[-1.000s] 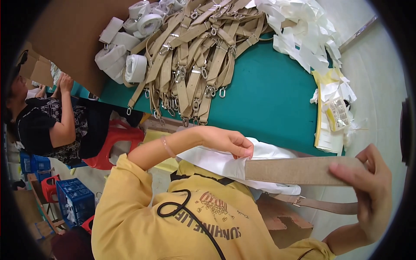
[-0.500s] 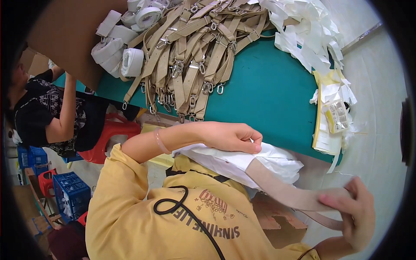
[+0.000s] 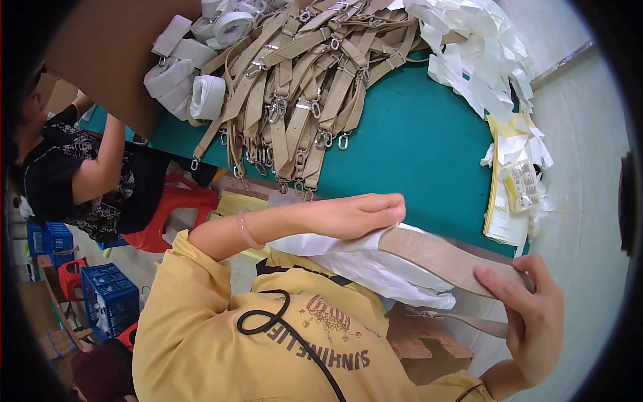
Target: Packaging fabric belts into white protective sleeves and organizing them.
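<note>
A wide beige strap (image 3: 442,258) stretches between my hands, above my lap. My left hand (image 3: 365,216) is closed, its fingertips pressed together on a white strip (image 3: 365,242) that meets the strap's left end. What lies inside those fingers is partly hidden. My right hand (image 3: 532,308) grips the strap's other end between thumb and fingers. A narrower strap length with a metal fitting (image 3: 429,313) hangs below the right hand. Crumpled white sheeting (image 3: 402,275) lies over my lap, under the strap.
A green table (image 3: 415,147) carries a heap of beige straps with metal clips (image 3: 288,100), white rolls (image 3: 207,97), loose white strips (image 3: 475,53) and a yellow-edged paper stack (image 3: 499,194). At left, a person (image 3: 80,174) sits on a red stool (image 3: 174,218) near blue crates (image 3: 110,295).
The strap has straightened and turned its flat face up. My right hand has moved slightly up and left; my left fingers have closed at the strap's white end.
</note>
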Demonstrator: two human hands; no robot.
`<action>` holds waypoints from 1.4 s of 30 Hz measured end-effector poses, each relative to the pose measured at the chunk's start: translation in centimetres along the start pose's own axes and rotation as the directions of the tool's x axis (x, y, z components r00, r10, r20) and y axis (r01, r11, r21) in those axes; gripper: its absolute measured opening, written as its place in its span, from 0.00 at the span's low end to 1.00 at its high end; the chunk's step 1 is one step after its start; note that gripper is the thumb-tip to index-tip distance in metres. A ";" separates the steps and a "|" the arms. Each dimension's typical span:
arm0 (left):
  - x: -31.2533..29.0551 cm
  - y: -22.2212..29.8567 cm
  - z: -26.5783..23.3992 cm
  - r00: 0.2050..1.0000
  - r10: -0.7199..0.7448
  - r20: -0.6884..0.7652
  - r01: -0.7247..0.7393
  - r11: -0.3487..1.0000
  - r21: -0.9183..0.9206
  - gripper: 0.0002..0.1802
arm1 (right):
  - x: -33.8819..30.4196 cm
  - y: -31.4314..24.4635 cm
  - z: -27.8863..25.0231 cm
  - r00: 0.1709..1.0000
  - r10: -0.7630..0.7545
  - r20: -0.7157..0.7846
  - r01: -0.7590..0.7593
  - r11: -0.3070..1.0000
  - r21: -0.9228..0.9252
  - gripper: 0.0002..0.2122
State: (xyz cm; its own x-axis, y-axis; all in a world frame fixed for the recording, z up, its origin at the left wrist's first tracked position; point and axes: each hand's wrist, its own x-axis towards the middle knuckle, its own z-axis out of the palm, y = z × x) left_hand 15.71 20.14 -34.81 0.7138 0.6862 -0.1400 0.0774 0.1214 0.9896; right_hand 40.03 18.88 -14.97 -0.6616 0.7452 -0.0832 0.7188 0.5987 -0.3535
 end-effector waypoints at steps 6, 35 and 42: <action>-3.1 -3.3 4.6 0.834 0.413 -0.365 -0.134 0.795 0.592 0.49 | 1.1 0.3 0.9 0.994 0.092 -0.052 -0.094 0.995 -0.041 0.21; -3.9 -0.8 3.1 0.945 0.222 -0.241 -0.132 0.931 0.340 0.35 | 1.5 -1.6 -3.2 0.982 0.009 0.190 0.032 0.976 -0.214 0.19; -4.4 -0.3 2.5 0.938 0.342 -0.051 -0.265 0.805 0.531 0.30 | 3.1 0.1 -1.4 0.981 -0.195 0.011 0.195 0.975 -0.104 0.16</action>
State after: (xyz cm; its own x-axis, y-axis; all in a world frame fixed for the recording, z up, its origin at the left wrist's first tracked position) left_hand 14.30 15.32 -34.45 0.6606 0.7220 0.2055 0.2428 -0.4645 0.8516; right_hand 38.33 21.70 -13.97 -0.7910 0.6113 -0.0229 0.5946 0.7595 -0.2639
